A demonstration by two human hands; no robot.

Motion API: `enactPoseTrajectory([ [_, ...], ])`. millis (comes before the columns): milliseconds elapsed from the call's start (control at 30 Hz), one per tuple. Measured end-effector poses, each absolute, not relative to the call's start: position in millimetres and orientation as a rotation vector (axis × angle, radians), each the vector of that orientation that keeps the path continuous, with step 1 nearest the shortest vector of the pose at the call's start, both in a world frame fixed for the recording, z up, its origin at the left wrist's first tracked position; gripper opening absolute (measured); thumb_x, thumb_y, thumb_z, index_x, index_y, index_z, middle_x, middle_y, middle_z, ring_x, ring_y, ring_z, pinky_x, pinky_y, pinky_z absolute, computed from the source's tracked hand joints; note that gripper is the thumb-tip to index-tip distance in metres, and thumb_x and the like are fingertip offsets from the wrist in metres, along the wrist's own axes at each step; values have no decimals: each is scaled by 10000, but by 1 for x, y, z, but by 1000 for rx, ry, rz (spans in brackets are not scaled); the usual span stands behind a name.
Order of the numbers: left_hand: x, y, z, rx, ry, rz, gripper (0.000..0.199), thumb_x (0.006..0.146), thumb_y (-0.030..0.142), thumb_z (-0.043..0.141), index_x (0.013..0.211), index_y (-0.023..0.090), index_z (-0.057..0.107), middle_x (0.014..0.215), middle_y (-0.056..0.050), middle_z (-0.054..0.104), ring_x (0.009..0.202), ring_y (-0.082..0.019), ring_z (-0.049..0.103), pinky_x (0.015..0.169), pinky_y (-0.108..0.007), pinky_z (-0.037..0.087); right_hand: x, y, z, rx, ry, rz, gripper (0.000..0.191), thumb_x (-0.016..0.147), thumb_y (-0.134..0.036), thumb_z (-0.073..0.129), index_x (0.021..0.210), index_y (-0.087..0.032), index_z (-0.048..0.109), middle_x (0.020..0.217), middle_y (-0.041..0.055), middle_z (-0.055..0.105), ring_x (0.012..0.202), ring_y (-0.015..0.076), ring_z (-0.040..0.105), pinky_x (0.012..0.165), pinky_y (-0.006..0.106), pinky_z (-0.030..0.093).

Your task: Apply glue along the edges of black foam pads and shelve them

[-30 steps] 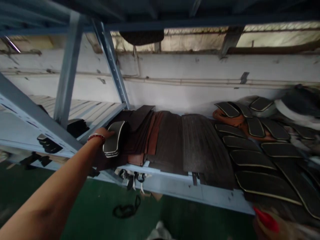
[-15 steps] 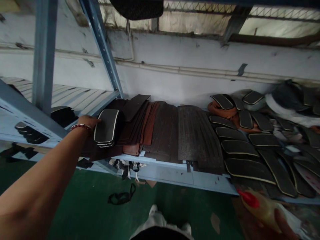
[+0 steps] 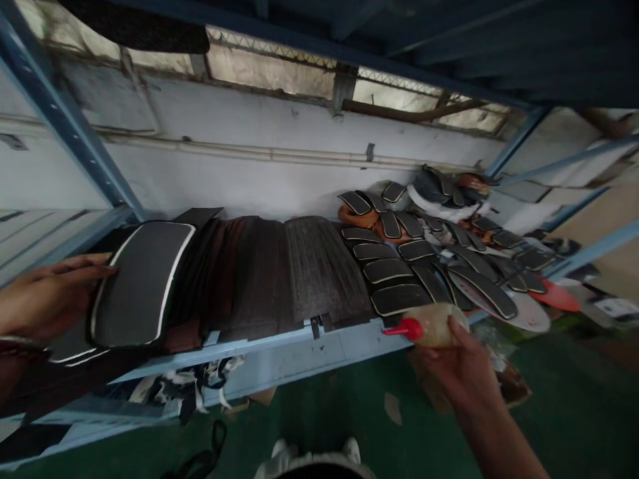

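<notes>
Left hand [image 3: 44, 296], fingers apart, flat on cream-edged black panel [image 3: 142, 285] atop steel shelf [image 3: 279, 362]; right hand [image 3: 462, 372], fingers clamped round red-nozzled squeeze bottle [image 3: 436, 326].

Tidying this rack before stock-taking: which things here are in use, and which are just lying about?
In use: left hand on stacked black panels with cream edging; right hand holding a red-nozzled squeeze bottle.

Lying about: dark brown sheets; more edged panels; black loop.
</notes>
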State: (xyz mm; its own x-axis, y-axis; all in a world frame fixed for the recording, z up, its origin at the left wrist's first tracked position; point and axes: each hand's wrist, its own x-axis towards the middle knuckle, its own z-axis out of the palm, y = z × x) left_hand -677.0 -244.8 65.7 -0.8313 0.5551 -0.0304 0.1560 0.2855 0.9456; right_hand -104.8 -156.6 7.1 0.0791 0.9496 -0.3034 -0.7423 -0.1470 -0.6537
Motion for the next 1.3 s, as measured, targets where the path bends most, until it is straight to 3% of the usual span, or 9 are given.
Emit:
enactPoseTrajectory([
  [133,-607,-231,62,711,1743,1417,308,631,220,771,916,165,668,690,65,729,620,-140,655,596,-244,537,-106,-145,32,-771,-496,1522,358,697,-242,871,972,-152,661,874,68,715,664,222,686,380,219,498],
  [300,-510,-229,65,841,1382,930,399,749,242,748,1132,190,648,906,-27,787,776,-239,720,677,-296,573,-105,-139,61,-647,-819,1461,343,754,-356,869,961,-161,678,793,41,673,587,189,628,399,238,528],
  [467,-462,-224,60,1032,1102,666,285,845,268,673,1123,227,716,963,-36,789,793,-212,706,702,-269,542,-101,-142,83,-580,-1109,1408,336,835,-392,804,1050,-188,646,857,41,637,653,194,619,437,251,545],
  [967,-417,-220,69,1115,1084,555,176,786,245,649,937,226,737,915,-21,776,732,-170,675,651,-230,490,-98,-130,92,-578,-1239,1439,462,795,-410,841,1142,-213,608,892,42,608,653,188,590,381,240,497],
  [1300,-412,-219,71,1079,1100,573,201,759,199,635,930,237,733,922,-3,784,716,-153,678,636,-214,485,-101,-123,90,-549,-1270,1470,414,827,-374,818,1133,-201,600,867,33,611,633,174,578,393,233,496],
])
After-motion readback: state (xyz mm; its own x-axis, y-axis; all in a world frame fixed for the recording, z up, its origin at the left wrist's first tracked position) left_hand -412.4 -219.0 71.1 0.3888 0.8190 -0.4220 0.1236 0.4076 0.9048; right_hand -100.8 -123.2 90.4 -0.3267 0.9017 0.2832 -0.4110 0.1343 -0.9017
